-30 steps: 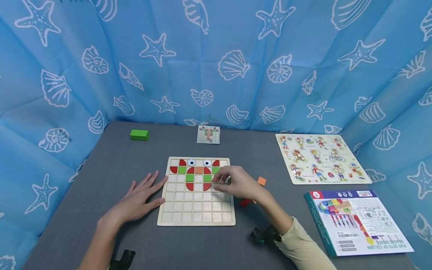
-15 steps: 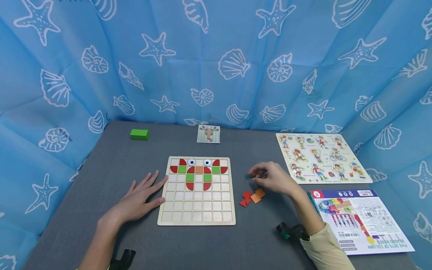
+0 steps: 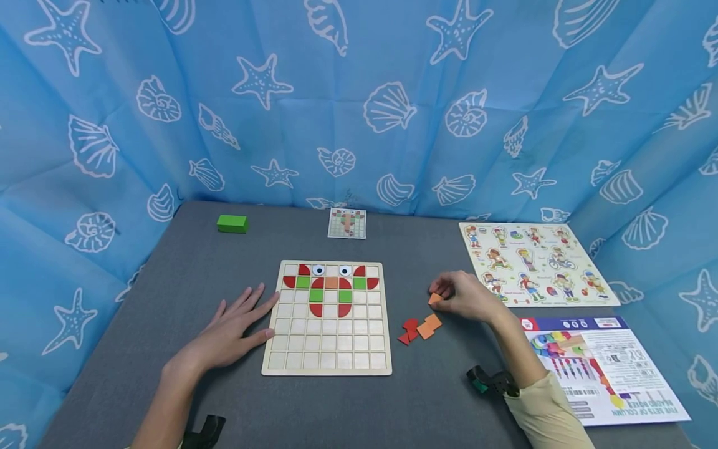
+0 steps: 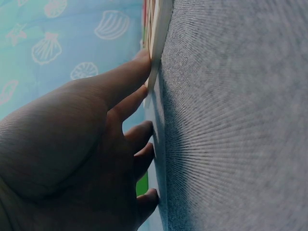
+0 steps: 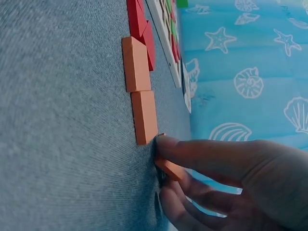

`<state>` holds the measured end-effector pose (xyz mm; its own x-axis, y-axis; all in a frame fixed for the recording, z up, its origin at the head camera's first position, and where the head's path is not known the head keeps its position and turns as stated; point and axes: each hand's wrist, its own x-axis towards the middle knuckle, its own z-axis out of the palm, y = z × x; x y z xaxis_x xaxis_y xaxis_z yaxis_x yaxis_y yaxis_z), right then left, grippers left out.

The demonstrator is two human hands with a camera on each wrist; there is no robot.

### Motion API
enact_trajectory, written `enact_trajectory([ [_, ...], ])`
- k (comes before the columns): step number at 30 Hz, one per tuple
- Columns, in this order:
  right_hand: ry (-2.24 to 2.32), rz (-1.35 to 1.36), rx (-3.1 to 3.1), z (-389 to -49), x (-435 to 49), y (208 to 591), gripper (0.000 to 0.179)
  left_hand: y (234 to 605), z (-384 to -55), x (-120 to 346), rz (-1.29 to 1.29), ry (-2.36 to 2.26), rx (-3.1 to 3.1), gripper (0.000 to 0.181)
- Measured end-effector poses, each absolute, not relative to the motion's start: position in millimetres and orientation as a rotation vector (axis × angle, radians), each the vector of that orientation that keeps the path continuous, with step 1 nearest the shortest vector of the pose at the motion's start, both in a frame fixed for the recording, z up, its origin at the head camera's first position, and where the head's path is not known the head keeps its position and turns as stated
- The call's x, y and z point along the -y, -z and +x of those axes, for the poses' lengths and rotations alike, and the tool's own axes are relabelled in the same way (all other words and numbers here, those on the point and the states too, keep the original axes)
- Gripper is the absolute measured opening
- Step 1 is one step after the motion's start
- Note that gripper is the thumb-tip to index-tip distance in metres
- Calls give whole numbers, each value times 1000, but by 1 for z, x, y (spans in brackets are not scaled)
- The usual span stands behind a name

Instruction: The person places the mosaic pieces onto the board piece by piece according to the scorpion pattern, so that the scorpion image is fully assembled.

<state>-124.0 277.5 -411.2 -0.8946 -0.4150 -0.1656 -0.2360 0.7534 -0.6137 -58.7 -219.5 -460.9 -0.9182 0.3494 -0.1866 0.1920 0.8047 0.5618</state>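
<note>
My left hand [image 3: 227, 333] lies with fingers spread on the table, thumb and index fingertip touching the left edge of a wooden grid board [image 3: 325, 362]. Red, green and orange tiles and two eye tiles fill some squares in the board's upper half. To the right of the board, my right hand [image 3: 465, 296] pinches an orange square tile [image 3: 435, 299] between thumb and fingers. In the right wrist view this orange tile [image 5: 169, 168] is tilted and partly covered by the thumb. Close by lie two orange tiles [image 3: 426, 329] and a few red tiles [image 3: 411, 327].
A small pattern card [image 3: 347, 223] lies beyond the board. A green block [image 3: 232, 224] sits at the back left. On the right are a picture puzzle board [image 3: 538, 265] and a flat box [image 3: 606, 374]. A blue curtain [image 3: 359, 106] borders the table.
My right hand has moved from above the board's right side to the loose tiles on the right, and now pinches an orange tile. My left hand has stayed in place.
</note>
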Motion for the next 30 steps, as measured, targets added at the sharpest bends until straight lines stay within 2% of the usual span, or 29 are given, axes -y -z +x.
enact_trajectory([
  [7,948,-509,-2663,-120,-273,408,13,450,-55,217,445,-850,-2698,76],
  [15,1068,-556,-2608,-114,-247,398,23,442,-54,212,413,-803,-2696,75],
  [23,1169,-601,-2533,-111,-208,397,25,465,-60,219,394,-772,-2718,75],
  [30,1133,-738,-2543,-114,-168,401,24,470,-61,222,447,-812,-2728,76],
])
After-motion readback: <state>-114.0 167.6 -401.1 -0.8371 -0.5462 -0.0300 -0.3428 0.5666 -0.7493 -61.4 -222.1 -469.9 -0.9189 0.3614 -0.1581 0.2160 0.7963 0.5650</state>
